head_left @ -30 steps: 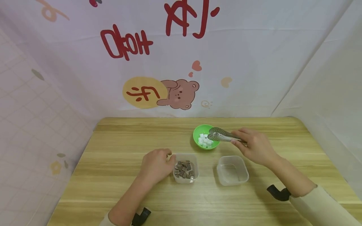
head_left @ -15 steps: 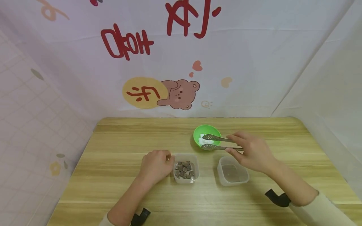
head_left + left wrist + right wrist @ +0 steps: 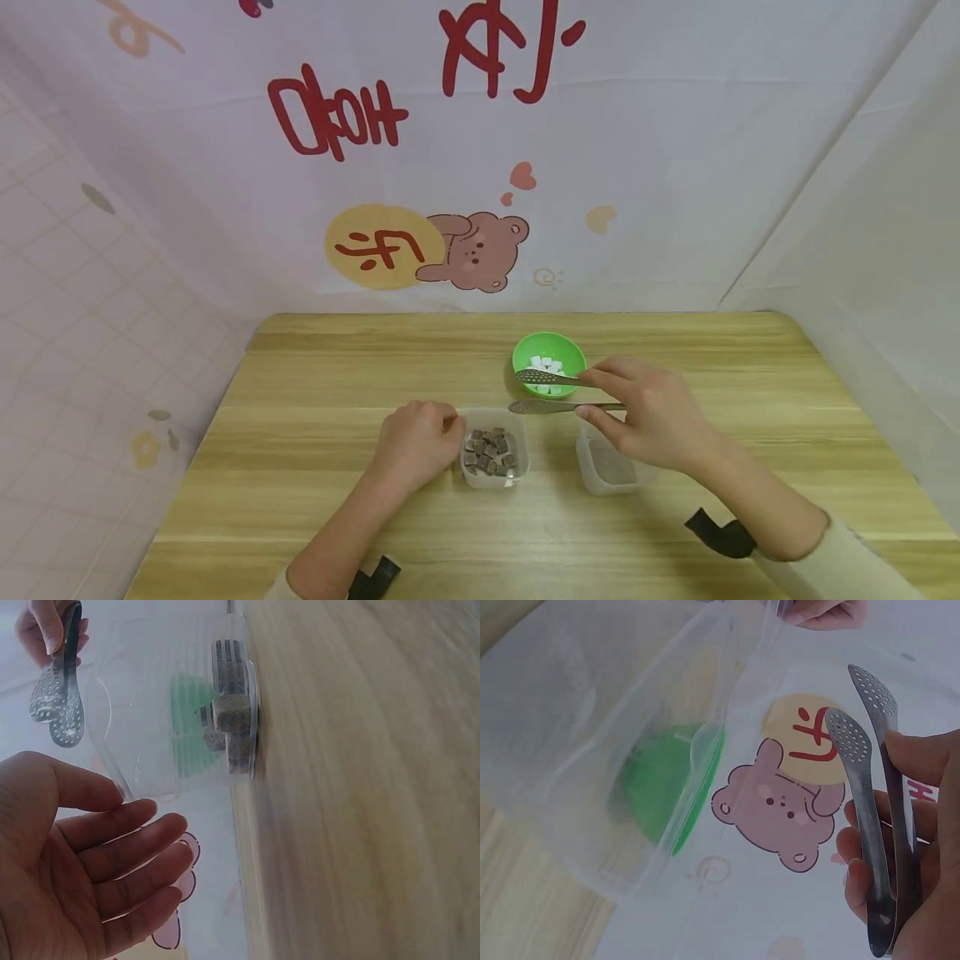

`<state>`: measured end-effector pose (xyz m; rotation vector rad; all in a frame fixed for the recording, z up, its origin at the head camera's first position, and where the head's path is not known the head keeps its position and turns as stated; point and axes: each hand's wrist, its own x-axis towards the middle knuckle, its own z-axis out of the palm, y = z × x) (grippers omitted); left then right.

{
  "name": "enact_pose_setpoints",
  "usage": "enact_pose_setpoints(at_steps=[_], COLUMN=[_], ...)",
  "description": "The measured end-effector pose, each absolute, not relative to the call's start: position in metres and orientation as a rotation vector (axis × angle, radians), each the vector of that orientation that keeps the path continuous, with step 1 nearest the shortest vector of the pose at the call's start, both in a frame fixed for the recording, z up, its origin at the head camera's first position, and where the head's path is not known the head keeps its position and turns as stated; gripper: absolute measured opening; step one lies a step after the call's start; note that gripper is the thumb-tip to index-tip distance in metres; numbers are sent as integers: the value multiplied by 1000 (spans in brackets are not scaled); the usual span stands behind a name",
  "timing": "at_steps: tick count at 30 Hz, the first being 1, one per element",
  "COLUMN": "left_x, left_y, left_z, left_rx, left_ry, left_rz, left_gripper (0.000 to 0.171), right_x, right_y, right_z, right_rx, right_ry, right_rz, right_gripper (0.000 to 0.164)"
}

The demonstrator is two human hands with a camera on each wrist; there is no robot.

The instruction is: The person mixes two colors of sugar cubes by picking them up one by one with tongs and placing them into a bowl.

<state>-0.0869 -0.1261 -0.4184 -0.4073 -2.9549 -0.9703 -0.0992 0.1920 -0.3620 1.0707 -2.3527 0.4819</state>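
Observation:
In the head view, my right hand (image 3: 656, 412) holds metal tongs (image 3: 547, 377) with perforated heads. The heads stand apart, between the green bowl (image 3: 550, 343) and the left plastic container. Nothing shows between them in the right wrist view. White cubes (image 3: 546, 363) lie in the bowl, partly hidden by the tongs. My left hand (image 3: 97, 862) is at the clear square container (image 3: 150, 697), its thumb touching the rim corner and its other fingers loosely bent outside. Small brown cubes (image 3: 489, 452) lie on that container's bottom.
A second clear square container (image 3: 611, 477) stands below my right hand, partly covered by it; no contents show. The wooden table (image 3: 337, 367) meets a white printed backdrop (image 3: 660, 167) at its far edge. Black wrist mounts (image 3: 720, 533) show at both forearms.
My right hand has moved left and toward me, taking the tongs from over the green bowl to its near edge. The tongs' heads have spread apart. The left hand stays at its container.

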Motion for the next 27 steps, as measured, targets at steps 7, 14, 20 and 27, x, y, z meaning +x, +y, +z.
enact_pose_setpoints(at_steps=[7,14,20,27], left_x=[-86,-86,-85,-84], left_y=[-126,-125,-124,-123], left_z=[-419,-420,-421,-419], left_rx=[-393,-399,-405,-416], left_ry=[-2952,-2946,-2953,-2950], left_rz=[-969,-981,-989,-964], left_gripper=[46,47,43,42], right_x=[-97,-94,-93,-94], right_y=[180,167,158,145], right_z=[-368,-371,-375,-376], right_rx=[1104,1130,1184,1231], right_ry=[-2389,-2431,-2447,-2445], right_rz=[449,366,232,71], right_gripper=[35,34,29,29])
